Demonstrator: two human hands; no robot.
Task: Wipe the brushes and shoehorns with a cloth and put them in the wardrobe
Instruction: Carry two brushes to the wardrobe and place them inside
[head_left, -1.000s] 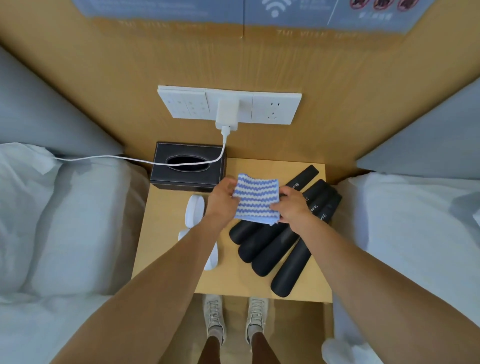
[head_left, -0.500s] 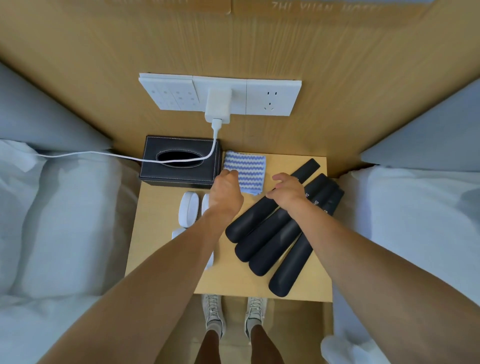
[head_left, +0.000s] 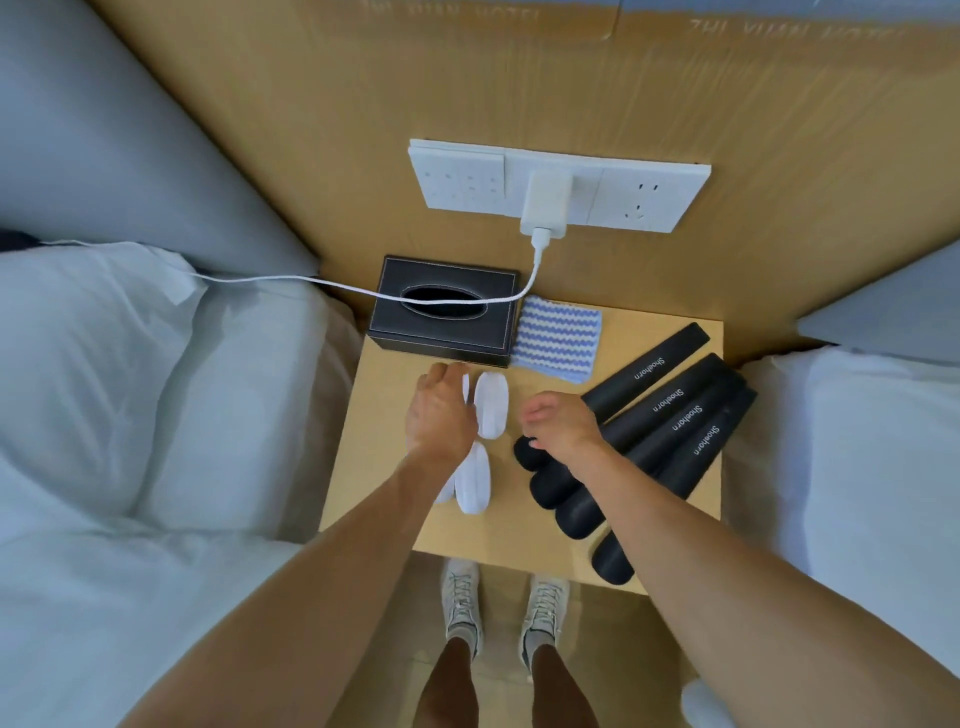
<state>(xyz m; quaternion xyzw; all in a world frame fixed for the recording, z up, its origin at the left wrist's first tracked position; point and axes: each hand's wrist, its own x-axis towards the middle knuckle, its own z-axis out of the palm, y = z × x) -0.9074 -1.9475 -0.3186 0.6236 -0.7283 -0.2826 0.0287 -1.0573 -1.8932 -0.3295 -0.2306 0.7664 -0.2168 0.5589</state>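
I stand at a small wooden bench (head_left: 519, 540) wedged between two beds, a wood-panelled wall with a socket plate (head_left: 561, 187) at twelve o'clock. At nine o'clock lies the left bed (head_left: 130, 415). A charger cable (head_left: 311, 283) runs from the socket across a black tissue box (head_left: 441, 332) at eleven o'clock on the bench.

My left hand (head_left: 441, 413) reaches over the white brushes (head_left: 491, 410), fingers fairly straight and relaxed, holding nothing; its fingertips are at the edge of the far brush, though I cannot tell if they touch. More brushes lie under my wrist toward six o'clock. The striped cloth (head_left: 558, 345) lies flat at twelve o'clock, just beside the tissue box. My right hand (head_left: 558, 426) hovers over the near ends of the shoehorns (head_left: 670, 405), fingers loosely curled, gripping nothing I can see. Four black shoehorns lie side by side, touching, fanned toward two o'clock.

I judge I am at picking up a brush to wipe; nothing is yet in the wardrobe. The next move calls for closing my left fingers round one brush and fetching the cloth with the right.
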